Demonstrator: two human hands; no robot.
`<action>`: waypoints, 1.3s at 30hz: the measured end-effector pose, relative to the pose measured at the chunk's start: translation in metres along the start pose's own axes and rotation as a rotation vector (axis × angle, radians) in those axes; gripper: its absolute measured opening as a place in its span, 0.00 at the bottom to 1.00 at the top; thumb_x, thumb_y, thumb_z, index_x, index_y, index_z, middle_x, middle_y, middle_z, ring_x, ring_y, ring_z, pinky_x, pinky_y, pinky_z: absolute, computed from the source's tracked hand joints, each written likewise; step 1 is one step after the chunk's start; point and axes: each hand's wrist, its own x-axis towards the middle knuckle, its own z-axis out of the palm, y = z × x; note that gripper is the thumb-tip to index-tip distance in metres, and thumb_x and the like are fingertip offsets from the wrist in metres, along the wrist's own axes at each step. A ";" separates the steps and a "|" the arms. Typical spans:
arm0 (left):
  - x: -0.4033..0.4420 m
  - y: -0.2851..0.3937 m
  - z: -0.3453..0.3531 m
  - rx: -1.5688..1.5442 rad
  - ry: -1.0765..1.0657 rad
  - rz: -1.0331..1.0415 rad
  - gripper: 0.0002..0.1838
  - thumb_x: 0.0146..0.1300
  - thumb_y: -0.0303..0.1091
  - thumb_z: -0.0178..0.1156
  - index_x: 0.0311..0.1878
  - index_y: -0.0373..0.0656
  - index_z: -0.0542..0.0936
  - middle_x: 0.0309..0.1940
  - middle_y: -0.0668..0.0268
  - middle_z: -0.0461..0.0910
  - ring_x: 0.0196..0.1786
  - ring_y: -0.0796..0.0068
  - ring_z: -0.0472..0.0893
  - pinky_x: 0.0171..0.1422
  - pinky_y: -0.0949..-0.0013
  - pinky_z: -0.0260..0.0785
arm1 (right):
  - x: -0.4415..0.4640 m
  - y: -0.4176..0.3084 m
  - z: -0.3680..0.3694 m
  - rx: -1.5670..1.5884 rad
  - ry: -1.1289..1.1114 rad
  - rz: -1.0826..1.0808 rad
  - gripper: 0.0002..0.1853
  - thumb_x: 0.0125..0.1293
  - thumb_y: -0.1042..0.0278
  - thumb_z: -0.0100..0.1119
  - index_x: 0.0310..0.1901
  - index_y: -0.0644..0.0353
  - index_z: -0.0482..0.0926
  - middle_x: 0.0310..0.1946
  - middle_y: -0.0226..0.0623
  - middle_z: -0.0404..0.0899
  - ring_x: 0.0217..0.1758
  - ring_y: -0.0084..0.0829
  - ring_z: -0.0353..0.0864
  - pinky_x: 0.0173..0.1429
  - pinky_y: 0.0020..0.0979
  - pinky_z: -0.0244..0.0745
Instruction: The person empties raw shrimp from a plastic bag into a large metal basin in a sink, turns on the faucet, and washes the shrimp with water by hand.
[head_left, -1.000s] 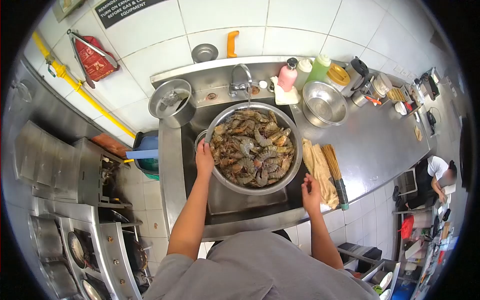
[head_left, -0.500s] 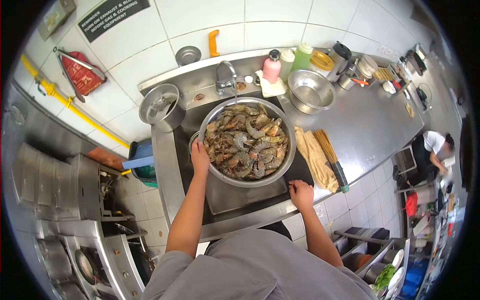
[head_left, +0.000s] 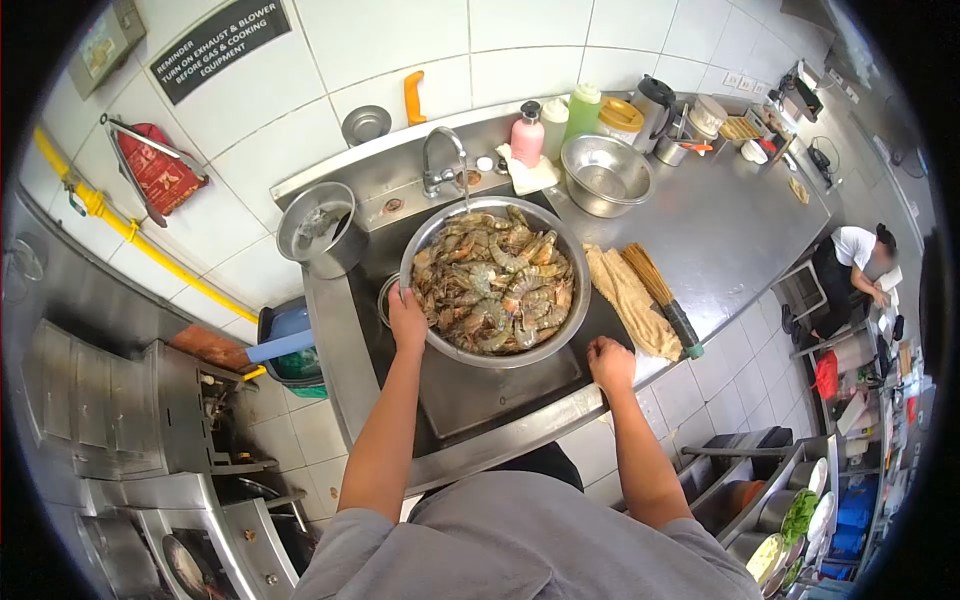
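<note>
A large steel bowl (head_left: 576, 312) full of raw shrimp (head_left: 495, 280) sits over the sink (head_left: 480, 400). My left hand (head_left: 407, 320) grips the bowl's left rim, its fingers partly hidden. Water runs from the tap (head_left: 440, 150) at the bowl's back edge. My right hand (head_left: 611, 364) is loosely closed near the sink's right front edge, apart from the bowl, with nothing visible in it. Right of the sink lie a tan cloth (head_left: 632, 300) and a stick brush (head_left: 665, 300).
A steel pot (head_left: 322, 230) stands left of the tap. On the right counter (head_left: 720, 225) are a steel colander (head_left: 607, 172), a pink bottle (head_left: 527, 137), other bottles and a jug (head_left: 652, 110). Another person (head_left: 850, 270) is at the far right.
My right hand has come down from beside the cloth to the sink's edge, its fingers curling closed. My left hand stays on the rim. The view has shifted slightly.
</note>
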 end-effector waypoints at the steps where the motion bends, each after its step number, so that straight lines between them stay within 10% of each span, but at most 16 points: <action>1: -0.003 0.006 -0.002 0.001 -0.005 -0.047 0.21 0.78 0.39 0.46 0.68 0.37 0.70 0.55 0.50 0.79 0.56 0.50 0.79 0.62 0.57 0.68 | 0.000 0.001 0.000 -0.010 -0.005 -0.004 0.10 0.66 0.58 0.59 0.38 0.53 0.85 0.38 0.41 0.87 0.43 0.45 0.86 0.49 0.46 0.78; 39: 0.007 -0.015 0.002 -0.020 -0.030 -0.041 0.22 0.79 0.38 0.46 0.70 0.39 0.69 0.62 0.54 0.75 0.63 0.57 0.75 0.67 0.61 0.65 | 0.003 -0.001 0.001 -0.073 -0.048 0.027 0.11 0.65 0.56 0.59 0.37 0.53 0.84 0.38 0.43 0.86 0.42 0.47 0.86 0.47 0.47 0.79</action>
